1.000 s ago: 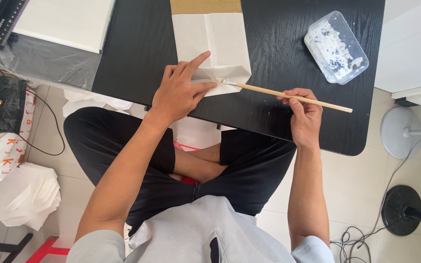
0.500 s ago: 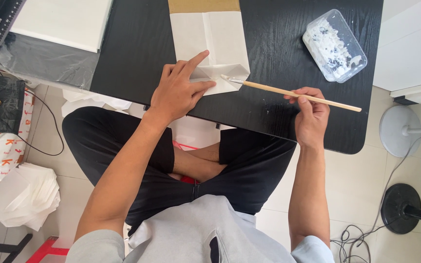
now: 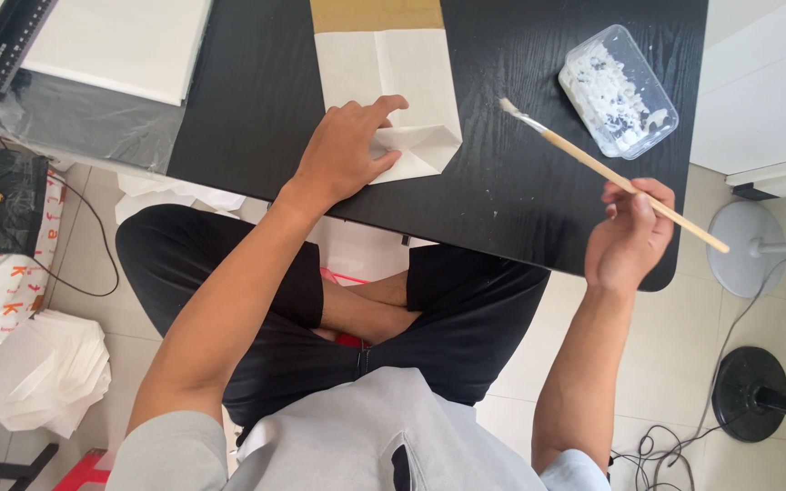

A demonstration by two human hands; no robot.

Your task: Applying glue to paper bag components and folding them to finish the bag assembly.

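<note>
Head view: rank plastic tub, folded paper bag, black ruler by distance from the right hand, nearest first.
From the right hand, which holds a brush:
1. Plastic tub, just above the hand, at the table's right end.
2. Folded paper bag, mid-table, under the left hand.
3. Black ruler, far top-left corner.

Your left hand (image 3: 349, 150) rests on the paper bag (image 3: 391, 86) lying on the table (image 3: 502, 182). To its right, your right hand (image 3: 629, 238) holds the brush (image 3: 611, 175) above the table, with the tub (image 3: 618, 90) behind it.
</note>
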